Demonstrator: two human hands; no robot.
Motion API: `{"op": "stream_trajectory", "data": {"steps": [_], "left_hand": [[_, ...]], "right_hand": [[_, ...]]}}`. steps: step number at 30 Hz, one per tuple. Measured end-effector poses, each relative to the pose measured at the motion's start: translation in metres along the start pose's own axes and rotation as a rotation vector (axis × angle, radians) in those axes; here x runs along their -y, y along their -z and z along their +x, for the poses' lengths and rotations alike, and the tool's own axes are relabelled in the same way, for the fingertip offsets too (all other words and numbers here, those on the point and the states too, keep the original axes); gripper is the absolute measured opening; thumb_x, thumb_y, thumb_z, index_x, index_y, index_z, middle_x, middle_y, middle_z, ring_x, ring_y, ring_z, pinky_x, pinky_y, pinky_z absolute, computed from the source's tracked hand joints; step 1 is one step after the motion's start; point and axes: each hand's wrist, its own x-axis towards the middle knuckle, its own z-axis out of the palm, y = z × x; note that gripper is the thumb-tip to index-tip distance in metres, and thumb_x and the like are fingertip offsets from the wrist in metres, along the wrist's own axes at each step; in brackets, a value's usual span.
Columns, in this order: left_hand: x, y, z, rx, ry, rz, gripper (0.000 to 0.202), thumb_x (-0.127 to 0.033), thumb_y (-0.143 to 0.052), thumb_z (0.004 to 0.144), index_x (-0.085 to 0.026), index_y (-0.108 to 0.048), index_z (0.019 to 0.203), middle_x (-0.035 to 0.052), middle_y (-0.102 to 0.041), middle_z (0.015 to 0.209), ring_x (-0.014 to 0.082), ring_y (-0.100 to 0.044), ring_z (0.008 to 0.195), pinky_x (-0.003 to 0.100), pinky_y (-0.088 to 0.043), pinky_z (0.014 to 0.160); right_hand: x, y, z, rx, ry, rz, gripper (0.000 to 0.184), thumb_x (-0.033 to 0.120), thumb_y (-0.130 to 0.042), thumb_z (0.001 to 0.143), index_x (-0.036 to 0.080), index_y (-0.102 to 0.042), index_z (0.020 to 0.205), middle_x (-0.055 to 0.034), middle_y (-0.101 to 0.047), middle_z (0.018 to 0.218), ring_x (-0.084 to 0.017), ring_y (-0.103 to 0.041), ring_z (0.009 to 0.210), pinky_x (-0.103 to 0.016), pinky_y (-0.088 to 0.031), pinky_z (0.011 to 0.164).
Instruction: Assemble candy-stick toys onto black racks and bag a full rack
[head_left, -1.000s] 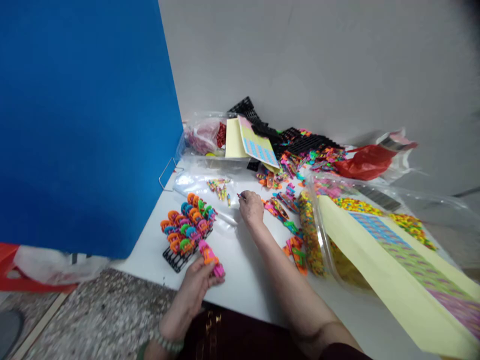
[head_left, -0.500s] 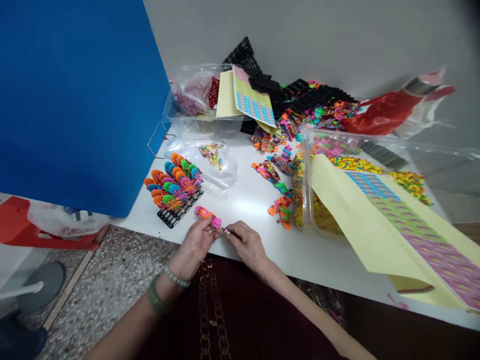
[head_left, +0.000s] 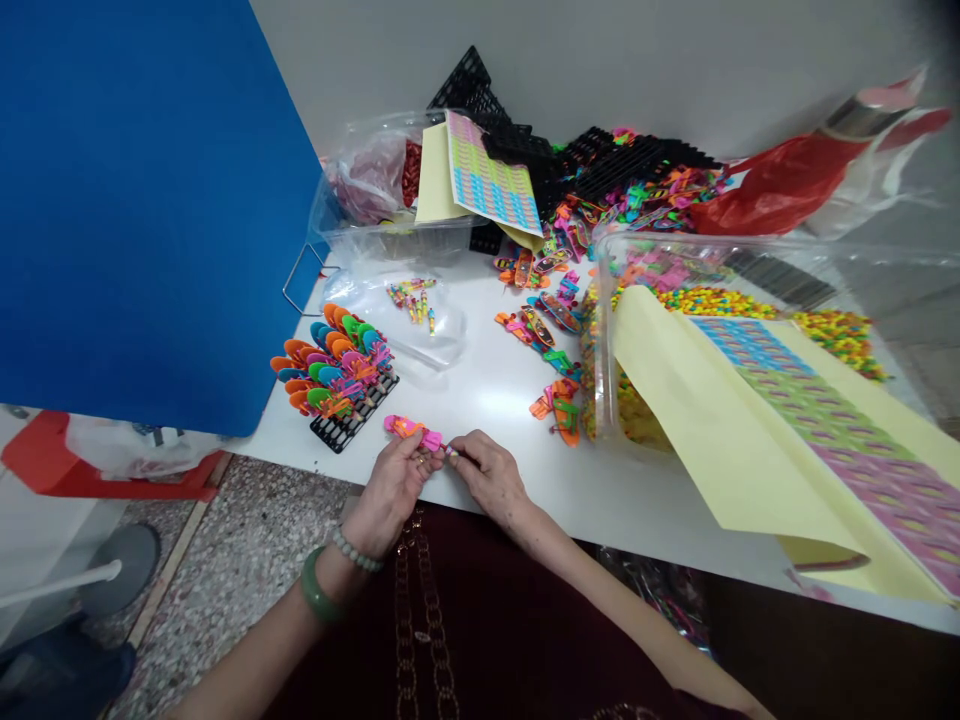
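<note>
The fingers (head_left: 466,452) of the right hand pinched a tiny coloured plastic bit (head_left: 452,452) against a pink-and-orange plastic piece (head_left: 411,431) gripped in the left hand's fingers (head_left: 411,463). Both seemed light and stiff, best held by their ends, near the white worktop's (head_left: 510,425) near edge.

Blue partition (head_left: 142,200) beside grey wall (head_left: 637,60), speckled terrazzo floor (head_left: 240,570)
</note>
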Motion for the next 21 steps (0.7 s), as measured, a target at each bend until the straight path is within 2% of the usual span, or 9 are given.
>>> {"op": "stream_trajectory", "data": {"steps": [8,15,17,21], "left_hand": [[-0.002,-0.001,-0.001,-0.021,-0.025,0.076,0.026,-0.026,-0.075,0.071,-0.017,-0.057,0.087,-0.0003,-0.064,0.069,0.0126,-0.063,0.056,0.022,-0.052,0.052],[-0.001,0.001,-0.002,0.000,-0.029,0.131,0.027,-0.029,-0.075,0.069,-0.018,-0.054,0.082,-0.0026,-0.060,0.063,0.0100,-0.057,0.049,0.019,-0.042,0.043],[-0.001,0.001,-0.001,0.008,-0.042,0.134,0.028,-0.030,-0.076,0.068,-0.017,-0.054,0.080,-0.0023,-0.060,0.062,0.0097,-0.056,0.049,0.020,-0.041,0.044],[-0.003,-0.001,0.002,0.014,-0.054,0.131,0.031,-0.031,-0.078,0.065,-0.016,-0.054,0.078,-0.0016,-0.060,0.060,0.0093,-0.055,0.047,0.020,-0.039,0.043]], "right_hand": [[0.000,0.000,0.001,-0.014,0.079,-0.030,0.016,0.022,-0.049,0.094,0.022,-0.065,0.092,-0.0023,-0.058,0.083,-0.015,-0.058,0.076,-0.025,-0.045,0.068],[-0.003,-0.004,0.003,0.037,0.138,-0.137,0.020,0.022,-0.044,0.096,0.020,-0.063,0.092,-0.0042,-0.056,0.081,-0.016,-0.055,0.074,-0.026,-0.045,0.068],[-0.003,-0.005,0.007,0.055,0.087,-0.134,0.016,0.020,-0.047,0.093,0.020,-0.063,0.089,-0.0036,-0.057,0.081,-0.016,-0.056,0.074,-0.026,-0.045,0.068],[0.000,-0.003,0.018,0.116,-0.103,-0.059,0.012,0.019,-0.054,0.088,0.022,-0.065,0.083,-0.0008,-0.063,0.081,-0.015,-0.060,0.076,-0.026,-0.045,0.069]]}}
